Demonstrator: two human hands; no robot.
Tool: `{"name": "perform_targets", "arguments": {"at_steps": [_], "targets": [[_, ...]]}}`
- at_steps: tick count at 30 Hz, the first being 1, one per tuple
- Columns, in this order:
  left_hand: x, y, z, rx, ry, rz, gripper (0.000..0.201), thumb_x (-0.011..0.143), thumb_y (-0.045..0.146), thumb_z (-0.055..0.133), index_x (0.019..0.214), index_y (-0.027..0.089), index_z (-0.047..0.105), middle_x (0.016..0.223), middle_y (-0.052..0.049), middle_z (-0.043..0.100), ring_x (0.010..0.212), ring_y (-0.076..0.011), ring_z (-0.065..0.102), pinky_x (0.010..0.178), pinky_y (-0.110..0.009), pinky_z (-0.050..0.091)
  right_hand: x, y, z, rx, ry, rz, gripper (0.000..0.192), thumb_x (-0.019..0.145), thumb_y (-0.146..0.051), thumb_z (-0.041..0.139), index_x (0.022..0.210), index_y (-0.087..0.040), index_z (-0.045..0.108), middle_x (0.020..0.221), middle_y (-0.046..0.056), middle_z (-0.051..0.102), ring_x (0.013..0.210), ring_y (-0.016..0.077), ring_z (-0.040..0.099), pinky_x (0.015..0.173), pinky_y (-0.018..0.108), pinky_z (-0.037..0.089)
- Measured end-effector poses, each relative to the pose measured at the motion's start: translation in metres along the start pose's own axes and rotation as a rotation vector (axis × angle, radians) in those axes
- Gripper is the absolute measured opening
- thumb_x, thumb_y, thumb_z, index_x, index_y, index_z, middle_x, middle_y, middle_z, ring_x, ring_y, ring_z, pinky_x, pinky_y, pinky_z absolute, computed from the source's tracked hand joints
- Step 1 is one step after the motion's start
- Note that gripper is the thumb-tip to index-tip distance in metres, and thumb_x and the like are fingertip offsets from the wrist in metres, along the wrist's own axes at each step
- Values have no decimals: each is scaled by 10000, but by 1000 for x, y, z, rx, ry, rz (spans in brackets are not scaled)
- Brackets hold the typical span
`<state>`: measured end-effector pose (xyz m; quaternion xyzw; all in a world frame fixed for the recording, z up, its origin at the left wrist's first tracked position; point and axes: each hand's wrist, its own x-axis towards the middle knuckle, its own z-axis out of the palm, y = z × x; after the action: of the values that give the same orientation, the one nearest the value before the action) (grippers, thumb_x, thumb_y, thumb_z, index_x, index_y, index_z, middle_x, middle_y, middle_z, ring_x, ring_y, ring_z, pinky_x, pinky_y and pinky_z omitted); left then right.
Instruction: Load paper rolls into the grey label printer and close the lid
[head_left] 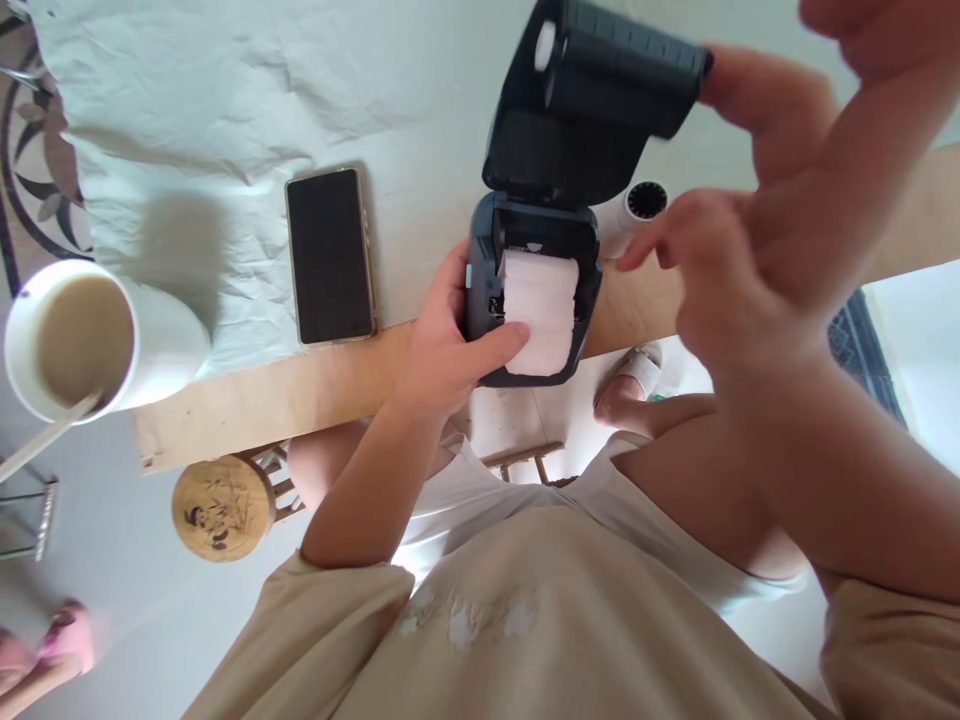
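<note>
My left hand (450,350) grips a dark portable label printer (480,290) by its left side, with the thumb lying over the white paper roll (540,310) inside. The printer's lid (592,100) stands raised, tilted back over the table. On the right, my right hand (772,220) has its fingers spread apart. One fingertip meets the right edge of the lid, and another finger points toward the printer's body. A small white cylinder with a black top (646,202) stands just beyond that finger, partly hidden by it.
A phone (330,255) lies face-up on the pale, wrinkled table cover (420,90). At the left, a white cup (169,335) holds a light brown drink and a spoon handle. Below the wooden table edge (247,400) is a round stool (223,508). Someone's pink-shod foot (67,640) shows lower left.
</note>
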<state>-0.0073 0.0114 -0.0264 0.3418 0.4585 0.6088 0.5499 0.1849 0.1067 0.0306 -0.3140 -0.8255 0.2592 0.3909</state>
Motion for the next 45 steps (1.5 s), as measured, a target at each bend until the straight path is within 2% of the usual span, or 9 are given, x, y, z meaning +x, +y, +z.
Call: {"name": "perform_targets", "arguments": {"at_steps": [2,4,6,9,12,16,24,37,45], "targets": [[0,-1,0,-7,3,11,573,674,274,821,1198,271,590,1020,-6,676,902,-144,670,784,-244,572,0,1,1,125,95,-37,367,971,-300,414,1297,-460,465,1341,-29,404,1089,100,611,608,166,531],[0,-2,-1,5,-2,25,589,681,289,819,1220,279,584,1038,-7,676,907,-141,670,796,-242,571,0,-3,5,199,132,27,274,950,-214,437,1166,-307,578,1197,1,521,979,81,636,542,138,487],[-1,-2,-2,24,-16,33,639,677,324,819,1260,283,560,1100,-22,672,962,-166,671,835,-269,576,-1,-9,10,198,8,113,248,920,-198,482,1149,-218,574,1208,20,564,920,73,635,525,133,477],[-2,2,-2,20,-55,20,681,678,341,813,1295,282,531,1136,-40,661,1009,-204,668,838,-301,582,-3,-13,16,97,-215,123,384,856,-303,591,1220,-190,541,1307,47,547,864,64,616,561,143,503],[-3,6,0,-19,-83,15,621,703,303,796,1269,270,543,1145,-42,654,1024,-203,661,855,-307,580,-4,-10,20,93,-310,152,456,815,-328,622,1241,-218,501,1261,38,555,817,47,593,567,132,489],[-4,8,4,-43,-33,14,460,784,301,731,1213,261,571,1066,-25,657,945,-155,658,804,-268,574,-5,-4,22,145,-366,196,501,811,-368,641,1258,-256,445,1179,11,560,659,-5,511,561,134,474],[-4,12,8,-10,2,-39,438,777,310,737,1182,258,580,975,-12,663,824,-139,654,684,-242,560,-7,-1,25,51,-357,154,511,839,-446,611,1279,-265,424,1150,26,543,790,55,555,618,176,463],[-1,11,6,-15,22,-51,431,742,331,764,1135,262,601,949,-8,664,814,-144,653,688,-252,573,-6,-1,26,58,-360,200,520,818,-427,641,1270,-270,438,1136,15,559,666,17,482,606,184,434],[-1,8,7,-127,-5,-26,385,782,259,752,1133,226,598,894,17,675,725,-77,651,612,-167,553,-7,0,27,64,-364,210,504,841,-425,618,1280,-273,423,1141,-6,564,683,11,485,642,197,472]]}}
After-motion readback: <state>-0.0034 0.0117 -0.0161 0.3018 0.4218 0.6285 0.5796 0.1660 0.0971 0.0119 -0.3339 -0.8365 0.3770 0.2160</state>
